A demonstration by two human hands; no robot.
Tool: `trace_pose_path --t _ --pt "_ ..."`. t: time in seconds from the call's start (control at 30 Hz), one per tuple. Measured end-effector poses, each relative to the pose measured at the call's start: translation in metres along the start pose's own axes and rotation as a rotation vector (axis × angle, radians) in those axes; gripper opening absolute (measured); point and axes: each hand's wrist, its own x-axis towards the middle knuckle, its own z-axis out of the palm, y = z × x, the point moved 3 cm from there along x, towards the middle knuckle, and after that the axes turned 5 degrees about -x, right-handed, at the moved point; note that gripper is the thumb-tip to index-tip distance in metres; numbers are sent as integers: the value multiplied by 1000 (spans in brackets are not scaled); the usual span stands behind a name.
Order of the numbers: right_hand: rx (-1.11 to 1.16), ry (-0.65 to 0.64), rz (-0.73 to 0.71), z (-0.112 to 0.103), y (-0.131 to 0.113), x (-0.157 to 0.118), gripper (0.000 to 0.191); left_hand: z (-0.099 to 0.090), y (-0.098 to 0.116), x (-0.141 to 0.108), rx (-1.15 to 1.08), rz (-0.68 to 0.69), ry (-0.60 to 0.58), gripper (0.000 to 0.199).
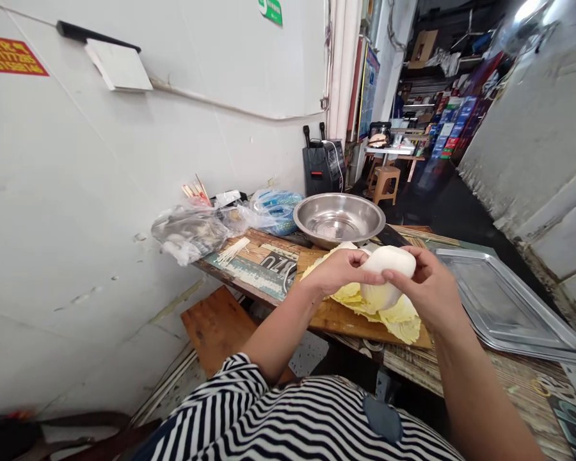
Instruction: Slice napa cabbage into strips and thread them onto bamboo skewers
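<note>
Both hands hold a smooth white piece (pixel 391 261), which looks like the thick base of a cabbage leaf, above a wooden board (pixel 350 325). My left hand (pixel 345 272) pinches its left end between thumb and fingers. On its right end, my right hand (pixel 425 282) has a closed grip, the two thumbs nearly meeting at its lower edge. Yellow-green cabbage leaves (pixel 403 323) lie on the board beneath and around the hands. Behind the board stands a wide steel basin (pixel 340 218), with no contents visible.
Stacked metal trays (pixel 504 294) lie at the right of the table. Plastic bags (pixel 192 230), thin white sticks (pixel 233 251) and a blue coiled bundle (pixel 276 211) are at the left. A black speaker (pixel 323 168) stands behind, near a brown stool (pixel 384 184). A white wall borders the left.
</note>
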Motion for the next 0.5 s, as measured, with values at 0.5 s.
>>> trace_pose_path --t 0.5 --pt "361 -283 232 9 18 -1 63 4 -15 3 -370 -120 -56 53"
